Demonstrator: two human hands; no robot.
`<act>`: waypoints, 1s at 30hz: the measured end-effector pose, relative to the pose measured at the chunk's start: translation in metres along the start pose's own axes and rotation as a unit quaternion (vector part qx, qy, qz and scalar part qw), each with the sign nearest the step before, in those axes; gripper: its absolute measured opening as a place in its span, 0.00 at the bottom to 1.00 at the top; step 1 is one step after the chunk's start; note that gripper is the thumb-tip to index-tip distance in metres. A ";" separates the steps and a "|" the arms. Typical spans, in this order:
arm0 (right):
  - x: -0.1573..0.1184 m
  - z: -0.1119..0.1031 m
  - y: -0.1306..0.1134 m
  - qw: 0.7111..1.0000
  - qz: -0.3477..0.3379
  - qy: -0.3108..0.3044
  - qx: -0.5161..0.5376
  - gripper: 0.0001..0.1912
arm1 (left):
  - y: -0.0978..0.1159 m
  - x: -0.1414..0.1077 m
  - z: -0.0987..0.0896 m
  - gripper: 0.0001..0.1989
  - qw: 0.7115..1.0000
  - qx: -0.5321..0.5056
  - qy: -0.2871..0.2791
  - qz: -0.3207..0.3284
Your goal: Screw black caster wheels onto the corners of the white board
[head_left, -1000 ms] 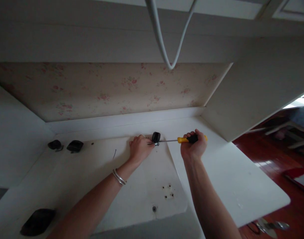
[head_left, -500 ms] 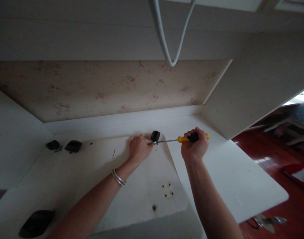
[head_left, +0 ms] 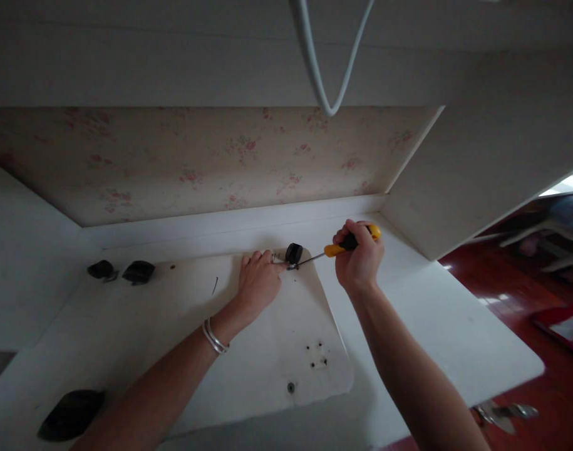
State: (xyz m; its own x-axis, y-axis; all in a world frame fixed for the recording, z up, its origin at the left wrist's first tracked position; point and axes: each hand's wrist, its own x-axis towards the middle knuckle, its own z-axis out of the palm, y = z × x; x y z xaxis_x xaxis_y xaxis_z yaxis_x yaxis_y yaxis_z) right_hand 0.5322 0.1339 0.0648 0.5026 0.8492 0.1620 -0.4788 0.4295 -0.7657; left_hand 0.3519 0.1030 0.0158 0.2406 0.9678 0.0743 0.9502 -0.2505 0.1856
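Observation:
My right hand point(head_left: 359, 257) is wrapped round the yellow and black handle of a screwdriver point(head_left: 335, 250). Its thin shaft slants down to the left, and its tip is at the metal base of a small black caster point(head_left: 294, 253). The caster is at the upper right corner of a white panel point(head_left: 267, 338). My left hand point(head_left: 260, 279) lies on the panel just left of the caster, fingers apart, with a fingertip touching the metal base. Silver bangles point(head_left: 214, 336) circle my left wrist.
Two black casters point(head_left: 139, 272) point(head_left: 101, 270) are at the panel's upper left, and a larger black one point(head_left: 71, 415) at lower left. Four screw holes point(head_left: 317, 355) mark the panel's right side. A white cable point(head_left: 332, 106) hangs above. Red flooring point(head_left: 493, 294) shows at right.
My right hand has moved up and left with the screwdriver, whose handle is now raised and shaft tilted. My left hand has shifted slightly, its index finger reaching toward the caster base.

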 end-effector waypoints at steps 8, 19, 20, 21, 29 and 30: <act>-0.002 0.008 -0.002 1.000 0.001 -0.021 -0.015 0.12 | -0.002 0.000 0.002 0.22 1.000 0.013 0.008 0.016; 0.001 0.018 0.001 0.998 -0.005 -0.042 -0.039 0.11 | 0.000 0.000 0.004 0.21 0.999 0.022 0.010 0.026; 0.002 0.017 0.001 0.998 -0.003 -0.043 -0.039 0.12 | 0.000 0.000 0.004 0.21 0.999 0.021 0.011 0.025; 0.002 0.017 0.001 0.998 -0.001 -0.044 -0.039 0.12 | 0.000 0.000 0.004 0.21 0.999 0.021 0.011 0.024; 0.005 0.015 -0.006 0.999 0.001 -0.035 -0.035 0.13 | 0.003 0.000 0.002 0.17 1.000 0.013 0.019 0.022; 0.005 0.015 -0.009 0.999 -0.003 -0.033 -0.032 0.12 | 0.004 0.000 0.002 0.16 1.000 0.012 0.020 0.020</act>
State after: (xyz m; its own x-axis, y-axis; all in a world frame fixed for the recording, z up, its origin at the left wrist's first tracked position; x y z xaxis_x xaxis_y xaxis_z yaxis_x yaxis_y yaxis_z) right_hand 0.5286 0.1389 0.0816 0.4549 0.8665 0.2054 -0.4277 0.4149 -0.8030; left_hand 0.3562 0.1019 0.0145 0.2712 0.9549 0.1209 0.9443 -0.2883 0.1586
